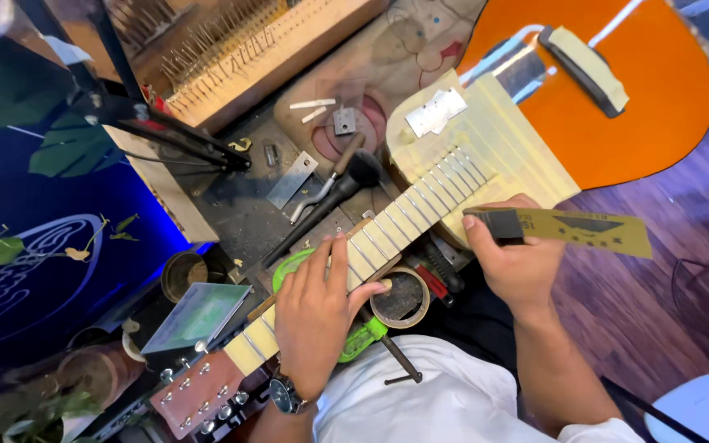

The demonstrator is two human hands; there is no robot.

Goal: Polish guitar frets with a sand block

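Observation:
An orange acoustic guitar lies across my lap and the workbench, its top and fretboard covered in cream masking tape with the metal frets bare. My left hand wraps over the neck near the headstock, thumb under the neck. My right hand is beside the upper frets and grips a dark block wrapped with a strip of tan sandpaper that sticks out to the right.
A roll of tape, a green tool, a black brush, metal plates and small parts lie on the cluttered bench. A wooden rack of pins stands behind. A blue panel with leaves is at left.

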